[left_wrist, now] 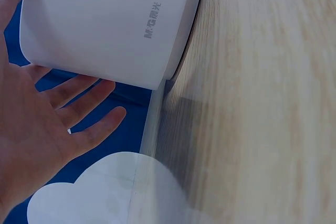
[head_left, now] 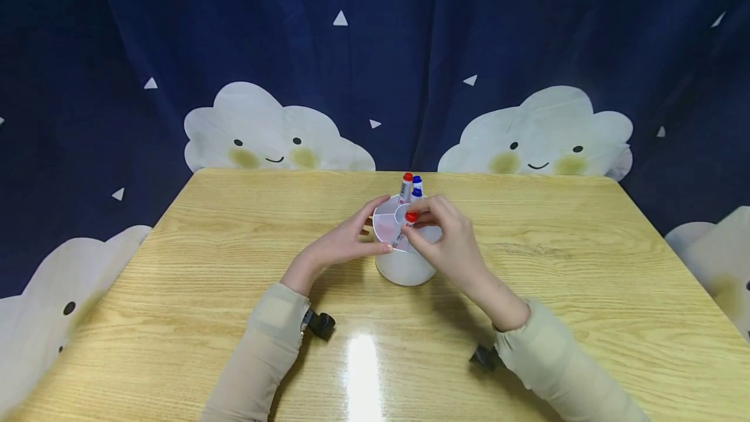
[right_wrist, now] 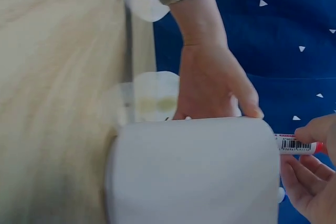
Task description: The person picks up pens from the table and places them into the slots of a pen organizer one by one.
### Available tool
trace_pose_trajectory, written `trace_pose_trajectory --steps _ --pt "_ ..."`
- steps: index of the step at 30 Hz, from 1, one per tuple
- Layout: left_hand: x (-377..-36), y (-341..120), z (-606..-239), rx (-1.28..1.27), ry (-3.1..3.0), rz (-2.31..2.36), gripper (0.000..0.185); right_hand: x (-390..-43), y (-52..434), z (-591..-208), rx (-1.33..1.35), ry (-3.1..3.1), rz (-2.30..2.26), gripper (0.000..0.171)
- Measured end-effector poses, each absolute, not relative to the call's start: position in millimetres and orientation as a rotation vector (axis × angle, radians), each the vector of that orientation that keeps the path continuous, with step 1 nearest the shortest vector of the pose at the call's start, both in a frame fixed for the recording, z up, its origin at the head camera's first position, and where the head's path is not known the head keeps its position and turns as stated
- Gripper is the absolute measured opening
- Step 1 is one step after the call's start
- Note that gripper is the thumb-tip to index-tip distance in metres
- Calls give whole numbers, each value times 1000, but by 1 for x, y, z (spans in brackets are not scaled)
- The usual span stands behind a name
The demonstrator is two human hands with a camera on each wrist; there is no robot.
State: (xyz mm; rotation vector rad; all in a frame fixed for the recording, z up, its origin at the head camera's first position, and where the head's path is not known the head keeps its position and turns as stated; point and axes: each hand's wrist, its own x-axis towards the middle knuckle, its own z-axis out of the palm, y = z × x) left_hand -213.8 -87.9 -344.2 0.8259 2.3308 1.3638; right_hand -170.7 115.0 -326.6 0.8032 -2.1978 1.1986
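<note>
A white round pen holder [head_left: 404, 270] with divided compartments stands upright on the table. My left hand [head_left: 342, 239] spans its left side, thumb and forefinger at the rim; in the left wrist view the other fingers [left_wrist: 86, 100] are extended beside its wall. My right hand [head_left: 457, 243] is over the holder's right side, pinching a red-capped whiteboard marker [head_left: 411, 217] between thumb and fingers. That marker's barcoded barrel [right_wrist: 294, 144] reaches into the opening in the right wrist view. Another red-capped marker [head_left: 405, 188] and two blue-capped markers [head_left: 416, 182] stand at the back of the holder.
The light wooden table [head_left: 205, 266] extends around the holder. Behind its far edge hangs a dark blue curtain [head_left: 387, 51] with white triangles and clouds. Small black wrist cameras [head_left: 321, 325] stick out from both sleeves.
</note>
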Motion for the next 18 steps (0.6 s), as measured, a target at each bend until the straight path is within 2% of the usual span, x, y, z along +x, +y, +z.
trace_pose_trajectory --steps 6,18 --pt "-232 -89 -371 849 2360 1370 86 -170 117 -338 814 -2218 1096 24" --pt "-232 -90 -372 863 2404 1339 86 -172 123 -340 794 -2210 1090 24"
